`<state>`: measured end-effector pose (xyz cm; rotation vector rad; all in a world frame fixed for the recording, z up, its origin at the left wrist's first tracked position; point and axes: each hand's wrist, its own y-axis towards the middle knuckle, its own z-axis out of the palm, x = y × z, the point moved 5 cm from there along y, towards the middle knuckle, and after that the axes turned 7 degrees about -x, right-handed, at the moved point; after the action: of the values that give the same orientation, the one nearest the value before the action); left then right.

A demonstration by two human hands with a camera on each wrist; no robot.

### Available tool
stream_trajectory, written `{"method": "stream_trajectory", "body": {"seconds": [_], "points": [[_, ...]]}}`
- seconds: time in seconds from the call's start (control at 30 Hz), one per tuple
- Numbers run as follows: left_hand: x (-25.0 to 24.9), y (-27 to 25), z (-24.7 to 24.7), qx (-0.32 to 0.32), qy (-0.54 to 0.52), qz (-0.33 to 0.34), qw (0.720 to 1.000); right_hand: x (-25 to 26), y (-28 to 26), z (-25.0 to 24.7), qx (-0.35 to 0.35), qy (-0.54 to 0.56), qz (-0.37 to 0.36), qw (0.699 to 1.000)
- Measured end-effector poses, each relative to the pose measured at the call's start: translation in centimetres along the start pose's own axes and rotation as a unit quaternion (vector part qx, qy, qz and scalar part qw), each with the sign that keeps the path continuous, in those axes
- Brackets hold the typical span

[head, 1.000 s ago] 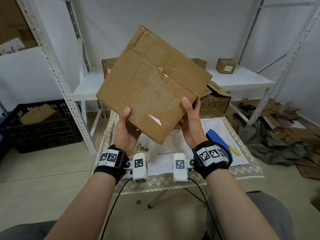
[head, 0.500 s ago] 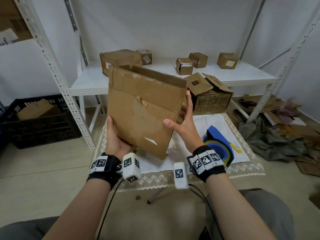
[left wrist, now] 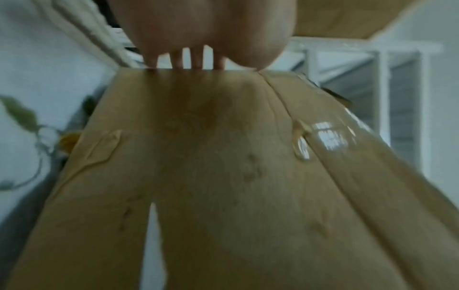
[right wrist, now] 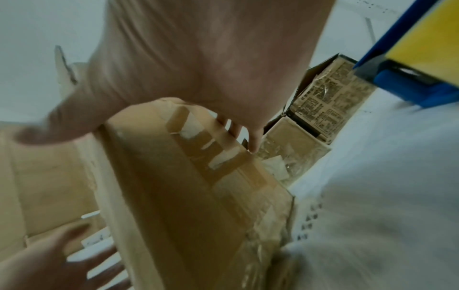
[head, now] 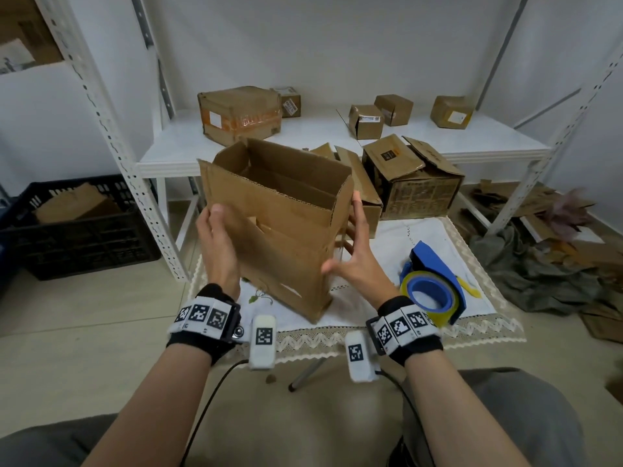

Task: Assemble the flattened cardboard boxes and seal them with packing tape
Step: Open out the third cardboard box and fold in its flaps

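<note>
Cardboard box [head: 279, 230] newly squared open between left hand [head: 219, 244] and right hand [head: 357, 264], fingers [head: 357, 210] straight.

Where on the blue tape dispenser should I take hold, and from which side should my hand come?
Grip the tape dispenser by its blue body above the roll, coming down from above with the right hand, the nearer one. It lies on the white cloth right of the box, roll facing you, so the blue top is probably the freest part to close fingers round.
</note>
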<state>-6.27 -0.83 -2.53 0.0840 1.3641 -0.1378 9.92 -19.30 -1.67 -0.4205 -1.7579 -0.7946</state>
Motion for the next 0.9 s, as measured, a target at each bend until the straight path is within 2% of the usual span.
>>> {"method": "stream_trajectory", "body": {"seconds": [0.1, 0.17, 0.27, 0.37, 0.43, 0.6, 0.8, 0.9], "points": [[-1.2, -0.1, 1.0, 0.011, 0.030, 0.026, 0.999, -0.5, 0.5, -0.1, -0.034, 0.070, 0.066, 0.995], [-1.5, 0.2, 1.4, 0.014, 0.028, 0.007, 0.999, -0.8, 0.9, -0.2, -0.063, 0.095, 0.123, 0.986], [-1.9, 0.1, 1.9, 0.027, 0.031, -0.010, 0.999, -2.1, 1.5, -0.2, -0.066, 0.121, 0.214, 0.967], [-2.0, -0.1, 2.3, 0.039, 0.024, -0.014, 0.999, -3.3, 2.4, -0.5, -0.091, 0.126, 0.276, 0.948], [-1.5, -0.3, 1.9, 0.034, 0.012, -0.032, 0.999, -3.9, 2.3, -0.3, -0.078, 0.114, 0.310, 0.941], [1.9, -1.3, -0.3, 0.032, -0.011, -0.129, 0.991, -4.9, 1.5, 0.2, -0.059, 0.099, 0.317, 0.941], [2.4, -2.7, -0.2, 0.036, -0.074, -0.164, 0.983, -4.2, 1.9, 0.2, -0.019, 0.091, 0.335, 0.938], [2.6, -3.6, 0.3, 0.073, -0.083, -0.192, 0.975, -3.8, 1.9, 0.3, 0.006, 0.110, 0.319, 0.941]]}}
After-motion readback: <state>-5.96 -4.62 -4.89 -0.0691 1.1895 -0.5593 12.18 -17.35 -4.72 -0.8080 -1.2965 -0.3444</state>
